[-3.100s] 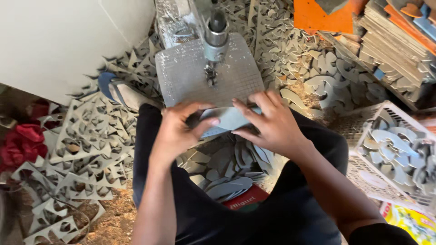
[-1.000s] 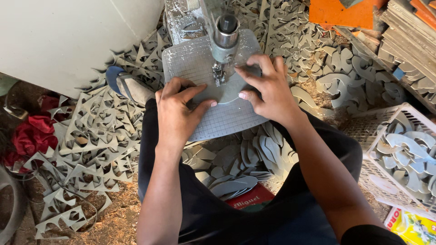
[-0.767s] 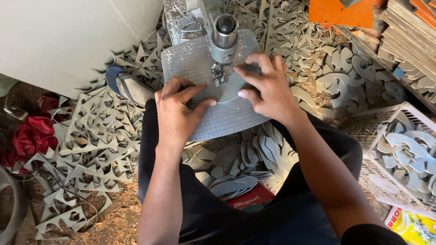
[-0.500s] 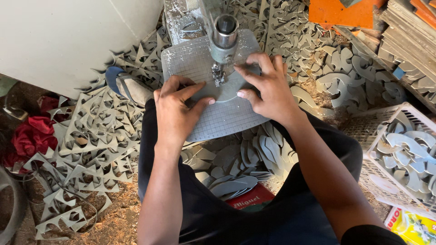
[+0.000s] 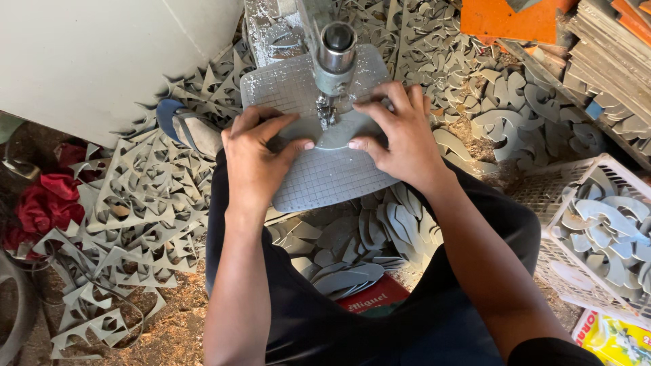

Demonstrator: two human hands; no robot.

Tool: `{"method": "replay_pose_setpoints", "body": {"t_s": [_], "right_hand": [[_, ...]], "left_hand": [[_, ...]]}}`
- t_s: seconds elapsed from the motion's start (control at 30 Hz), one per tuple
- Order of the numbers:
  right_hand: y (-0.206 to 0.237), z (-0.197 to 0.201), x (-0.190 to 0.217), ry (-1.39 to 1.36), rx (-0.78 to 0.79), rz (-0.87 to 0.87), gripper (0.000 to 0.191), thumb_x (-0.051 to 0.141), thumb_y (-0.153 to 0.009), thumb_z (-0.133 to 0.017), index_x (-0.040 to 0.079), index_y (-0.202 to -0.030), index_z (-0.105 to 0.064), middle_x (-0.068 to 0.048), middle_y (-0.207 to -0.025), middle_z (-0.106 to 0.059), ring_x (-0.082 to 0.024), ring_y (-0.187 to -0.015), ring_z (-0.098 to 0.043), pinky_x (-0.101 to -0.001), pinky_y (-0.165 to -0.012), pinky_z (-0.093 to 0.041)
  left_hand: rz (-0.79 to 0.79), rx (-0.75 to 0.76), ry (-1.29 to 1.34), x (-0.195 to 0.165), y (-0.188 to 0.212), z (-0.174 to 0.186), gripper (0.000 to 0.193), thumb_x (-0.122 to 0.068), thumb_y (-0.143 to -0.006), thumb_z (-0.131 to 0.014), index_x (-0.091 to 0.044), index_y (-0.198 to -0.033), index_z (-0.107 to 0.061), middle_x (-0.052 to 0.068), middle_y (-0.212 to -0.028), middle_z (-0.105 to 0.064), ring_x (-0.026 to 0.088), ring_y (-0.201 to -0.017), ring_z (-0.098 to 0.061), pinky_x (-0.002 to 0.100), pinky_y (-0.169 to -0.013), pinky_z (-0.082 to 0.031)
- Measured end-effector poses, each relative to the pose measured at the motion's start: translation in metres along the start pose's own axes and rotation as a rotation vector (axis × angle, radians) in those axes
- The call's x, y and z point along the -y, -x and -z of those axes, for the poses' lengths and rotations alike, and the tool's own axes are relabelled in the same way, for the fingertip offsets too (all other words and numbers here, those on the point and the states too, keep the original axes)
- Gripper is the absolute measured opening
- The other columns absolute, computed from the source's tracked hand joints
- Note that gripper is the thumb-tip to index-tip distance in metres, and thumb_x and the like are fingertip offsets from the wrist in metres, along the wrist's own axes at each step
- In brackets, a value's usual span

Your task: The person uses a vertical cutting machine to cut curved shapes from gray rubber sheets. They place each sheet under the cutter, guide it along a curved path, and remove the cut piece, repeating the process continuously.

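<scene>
A grey flat sole-shaped piece [image 5: 331, 137] lies on the grey gridded machine table [image 5: 332, 179], under the metal head [image 5: 335, 51] of a small machine. My left hand [image 5: 256, 154] presses the piece's left side with fingers spread flat. On the piece's right side rests my right hand [image 5: 400, 132], thumb and fingers pinching its edge. Both thumbs nearly meet just in front of the machine's tool. Most of the piece is hidden under my hands.
Grey cut-out pieces [image 5: 352, 244] are heaped on the floor between my knees. Grey offcut scraps [image 5: 129, 217] cover the ground at left. A white basket [image 5: 542, 196] of grey shapes stands at right. Stacked sheets [image 5: 610, 47] and an orange sheet [image 5: 515, 19] lie at the upper right.
About three seconds ago both hands held the piece near my lap. They have moved it up onto the machine table under the head, and since then have shifted only slightly.
</scene>
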State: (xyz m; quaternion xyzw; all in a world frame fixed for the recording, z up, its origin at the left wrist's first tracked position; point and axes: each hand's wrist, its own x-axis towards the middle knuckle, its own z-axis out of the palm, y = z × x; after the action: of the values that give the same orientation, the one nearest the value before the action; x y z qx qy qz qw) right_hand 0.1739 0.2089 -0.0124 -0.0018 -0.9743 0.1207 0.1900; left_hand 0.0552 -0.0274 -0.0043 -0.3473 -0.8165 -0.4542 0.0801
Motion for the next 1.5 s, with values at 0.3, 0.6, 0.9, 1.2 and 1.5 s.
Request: {"method": "replay_pose_setpoints", "body": {"t_s": [0.3,0.6,0.9,1.2,1.5], "right_hand": [[0.0,0.0,0.007,0.066,-0.029,0.009,0.057,0.052,-0.086,-0.084,0.007,-0.118,-0.069,-0.013,-0.128,-0.048,-0.034,-0.12,-0.043,-0.0508,-0.103,-0.036],[0.003,-0.005,0.018,0.162,0.004,-0.054,0.063,0.06,-0.087,-0.079,0.004,-0.113,-0.065,-0.015,-0.119,-0.046,-0.033,-0.112,-0.042,-0.0493,-0.093,-0.033],[0.0,-0.004,0.026,0.174,0.012,-0.135,0.063,0.062,-0.085,-0.08,0.005,-0.11,-0.067,-0.015,-0.115,-0.05,-0.033,-0.107,-0.045,-0.0497,-0.089,-0.034],[-0.001,-0.001,0.027,0.136,-0.037,-0.107,0.066,0.062,-0.08,-0.083,0.005,-0.109,-0.065,-0.014,-0.115,-0.052,-0.034,-0.11,-0.047,-0.0509,-0.09,-0.035],[0.018,0.016,0.009,-0.088,0.01,0.037,0.052,0.046,-0.089,-0.08,0.007,-0.121,-0.068,-0.009,-0.128,-0.056,-0.032,-0.121,-0.048,-0.049,-0.106,-0.035]], "left_hand": [[-0.024,-0.015,0.063,0.011,-0.007,0.001,0.049,-0.02,-0.065,-0.097,-0.01,-0.111,-0.081,0.008,-0.102,-0.073,0.024,-0.088,-0.069,0.035,-0.078,-0.057],[-0.04,0.015,-0.052,0.014,-0.005,0.0,0.045,-0.025,-0.076,-0.091,-0.014,-0.118,-0.079,0.006,-0.121,-0.074,0.028,-0.11,-0.066,0.043,-0.101,-0.045],[0.031,0.035,-0.314,-0.014,0.017,-0.027,0.082,-0.051,-0.083,-0.081,0.003,-0.14,-0.059,0.016,-0.151,-0.054,0.036,-0.143,-0.045,0.059,-0.118,-0.024],[0.041,0.109,-0.398,-0.016,0.008,-0.031,0.08,-0.055,-0.092,-0.073,0.001,-0.146,-0.054,0.015,-0.158,-0.046,0.039,-0.15,-0.034,0.064,-0.121,-0.014],[0.039,0.197,-0.305,-0.008,-0.003,-0.023,0.079,-0.052,-0.088,-0.074,-0.005,-0.148,-0.054,0.008,-0.161,-0.044,0.038,-0.152,-0.031,0.067,-0.12,-0.012]]}}
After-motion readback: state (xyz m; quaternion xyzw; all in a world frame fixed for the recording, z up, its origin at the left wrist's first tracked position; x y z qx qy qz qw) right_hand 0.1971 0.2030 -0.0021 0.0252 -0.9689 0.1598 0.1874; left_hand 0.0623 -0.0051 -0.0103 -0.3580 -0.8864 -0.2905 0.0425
